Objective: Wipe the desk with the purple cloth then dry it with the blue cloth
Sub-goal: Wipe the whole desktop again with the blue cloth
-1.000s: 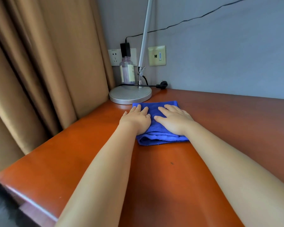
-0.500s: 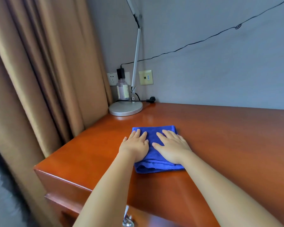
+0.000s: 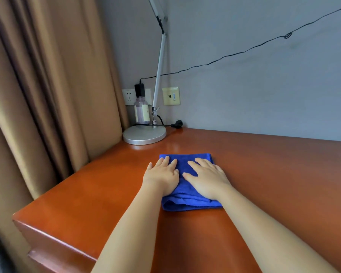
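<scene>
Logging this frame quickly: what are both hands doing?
Left hand: open, flat on the cloth.
Right hand: open, flat on the cloth.

Both palms — left hand (image 3: 161,177) and right hand (image 3: 207,179) — are sliding the folded blue cloth (image 3: 185,201) across the desk (image 3: 274,174), away from the lamp base (image 3: 144,134) and toward the person.

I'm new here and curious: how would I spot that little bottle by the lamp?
Follow the desk to its far left corner beside the curtain. There the lamp has a round silver base, and the bottle stands just behind it against the wall socket. It alone is clear, pale purple, with a yellowish label.
</scene>
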### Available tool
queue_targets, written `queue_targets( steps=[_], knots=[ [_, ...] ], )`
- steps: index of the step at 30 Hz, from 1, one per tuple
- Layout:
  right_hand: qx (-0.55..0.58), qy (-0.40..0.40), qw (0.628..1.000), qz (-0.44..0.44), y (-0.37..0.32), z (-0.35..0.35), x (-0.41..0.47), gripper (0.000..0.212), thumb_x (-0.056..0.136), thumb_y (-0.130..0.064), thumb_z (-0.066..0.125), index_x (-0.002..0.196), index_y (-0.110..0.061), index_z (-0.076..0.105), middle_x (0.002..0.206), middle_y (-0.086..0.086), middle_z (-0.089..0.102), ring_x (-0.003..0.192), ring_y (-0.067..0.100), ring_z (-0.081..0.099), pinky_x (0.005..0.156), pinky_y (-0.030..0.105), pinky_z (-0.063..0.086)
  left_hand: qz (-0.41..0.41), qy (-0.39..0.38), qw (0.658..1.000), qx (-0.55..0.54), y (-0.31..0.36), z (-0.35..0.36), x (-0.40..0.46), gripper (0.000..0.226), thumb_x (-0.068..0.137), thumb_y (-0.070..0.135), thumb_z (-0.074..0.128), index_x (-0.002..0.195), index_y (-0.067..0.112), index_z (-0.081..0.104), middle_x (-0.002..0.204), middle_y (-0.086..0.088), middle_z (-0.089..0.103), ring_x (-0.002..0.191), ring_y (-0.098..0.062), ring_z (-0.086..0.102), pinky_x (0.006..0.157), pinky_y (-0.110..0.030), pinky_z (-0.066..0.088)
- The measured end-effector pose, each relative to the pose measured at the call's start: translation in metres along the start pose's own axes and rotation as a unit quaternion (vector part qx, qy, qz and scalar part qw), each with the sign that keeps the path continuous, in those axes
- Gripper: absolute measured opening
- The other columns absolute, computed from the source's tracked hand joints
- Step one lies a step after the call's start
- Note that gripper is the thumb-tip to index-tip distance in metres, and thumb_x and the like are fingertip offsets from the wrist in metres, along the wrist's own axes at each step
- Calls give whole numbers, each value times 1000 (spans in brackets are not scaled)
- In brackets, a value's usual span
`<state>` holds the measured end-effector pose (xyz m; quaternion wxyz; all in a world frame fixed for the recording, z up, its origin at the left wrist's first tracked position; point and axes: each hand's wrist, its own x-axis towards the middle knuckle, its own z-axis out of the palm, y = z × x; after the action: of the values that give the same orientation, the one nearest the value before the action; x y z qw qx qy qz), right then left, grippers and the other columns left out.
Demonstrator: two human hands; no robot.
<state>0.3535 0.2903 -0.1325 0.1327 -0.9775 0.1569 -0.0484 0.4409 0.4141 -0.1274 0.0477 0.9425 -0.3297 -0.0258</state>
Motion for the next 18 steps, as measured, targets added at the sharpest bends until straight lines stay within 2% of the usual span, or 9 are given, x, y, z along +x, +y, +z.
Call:
queue_targets(
  steps=[11,18],
  knots=[
    [16,21,1000,8,34,-5,93,60,98,-55,28,152,-30,22,161,-7,12,147,10,7,119,35,7,4,4,1000,9,1,-2,102,52,103,33,15,154,22,6,161,-3,0,148,-18,-1,119,-43,0],
    [16,23,1000,3,36,-6,96,59,99,-54,28,152,-29,23,161,-6,13,147,11,8,118,34,8,-1,-1,1000,3,1,-3,102,52,103,33,13,154,22,6,161,-4,-2,148,-18,-2,119,-43,2]
  ],
)
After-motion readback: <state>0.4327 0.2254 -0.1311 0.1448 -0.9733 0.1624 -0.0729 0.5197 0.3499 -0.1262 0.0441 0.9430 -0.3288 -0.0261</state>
